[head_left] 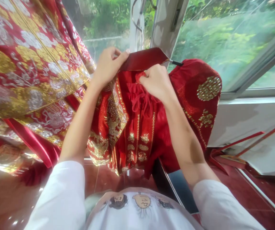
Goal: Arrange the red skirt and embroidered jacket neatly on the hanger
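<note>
A red garment with gold embroidery (pixel 195 99) hangs in front of me by the window, with tied red cords (pixel 141 103) at its gathered front. Across its top lies a dark red band (pixel 144 59), like a stiff collar or waistband. My left hand (pixel 110 65) pinches the left end of this band between thumb and fingers. Just below the band, my right hand (pixel 158 81) is closed on red cloth near the gathered top. A dark hanger end (pixel 176 62) pokes out at the right shoulder. The right fingertips are partly hidden.
A large red, gold and silver embroidered costume (pixel 32 64) hangs close on the left. Behind the garment is a metal hook (pixel 141 32) by the window frame (pixel 167 32). On the right, a red-handled broom-like tool (pixel 231 156) lies near the wall above the red tiled floor (pixel 99 175).
</note>
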Demonstrator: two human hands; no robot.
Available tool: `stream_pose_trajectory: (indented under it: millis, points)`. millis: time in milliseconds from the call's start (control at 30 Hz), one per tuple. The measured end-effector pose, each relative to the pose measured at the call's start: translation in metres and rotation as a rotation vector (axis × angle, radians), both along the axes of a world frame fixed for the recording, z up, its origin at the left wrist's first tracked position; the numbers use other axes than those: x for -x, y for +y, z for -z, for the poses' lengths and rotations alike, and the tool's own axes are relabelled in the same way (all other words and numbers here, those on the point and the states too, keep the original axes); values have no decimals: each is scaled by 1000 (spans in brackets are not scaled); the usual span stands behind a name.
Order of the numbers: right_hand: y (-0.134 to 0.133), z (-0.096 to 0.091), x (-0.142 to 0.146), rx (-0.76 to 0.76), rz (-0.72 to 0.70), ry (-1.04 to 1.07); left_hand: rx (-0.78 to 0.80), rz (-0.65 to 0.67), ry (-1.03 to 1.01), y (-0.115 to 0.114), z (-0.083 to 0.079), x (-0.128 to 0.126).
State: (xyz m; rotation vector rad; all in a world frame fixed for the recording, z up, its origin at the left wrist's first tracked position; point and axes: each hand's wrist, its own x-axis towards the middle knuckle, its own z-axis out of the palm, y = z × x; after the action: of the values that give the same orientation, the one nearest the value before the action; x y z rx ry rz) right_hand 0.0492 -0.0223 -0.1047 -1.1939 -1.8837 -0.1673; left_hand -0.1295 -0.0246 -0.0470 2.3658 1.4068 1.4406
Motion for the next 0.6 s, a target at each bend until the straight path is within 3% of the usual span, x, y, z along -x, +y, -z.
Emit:
stream_pose_trajectory:
  millis: [100, 200, 300, 433, 600]
  points:
    - [-6, -7, -5, 0, 9, 24, -39, 76, 271, -22, -3, 1]
    - [-12, -10, -1, 3, 34, 19, -34, 229, 485, -27, -6, -10]
    - [-19, -9, 4, 47, 63, -23, -107, 306, 469, -20, -7, -33]
    - [-43, -8, 4, 65, 158, -36, -219, 196, 423, -11, -1, -56]
    - [-64, -35, -34, -190, 427, 76, -349, 160, 386, -14, 4, -62]
